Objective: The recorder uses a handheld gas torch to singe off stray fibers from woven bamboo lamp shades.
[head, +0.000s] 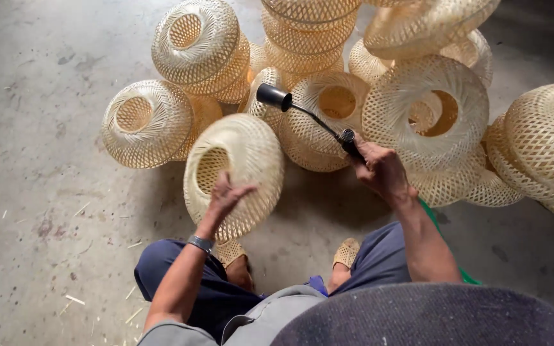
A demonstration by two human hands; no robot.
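Observation:
My left hand (226,195) grips the lower rim of a round woven bamboo lampshade (242,163), tilted with its round opening toward the left. My right hand (379,170) is closed on the handle of a black torch-like tool (309,115). Its thin stem runs up and left to a black cylindrical nozzle (272,96), which sits just above the held lampshade. A metal bracelet (200,243) is on my left wrist.
Several more woven bamboo lampshades are piled behind: one at the left (142,122), stacks at the back (203,48), a large one (424,112) beside my right hand, another far right (546,147). Bare concrete floor (40,192) with bamboo slivers lies left. My sandalled feet (347,253) rest below.

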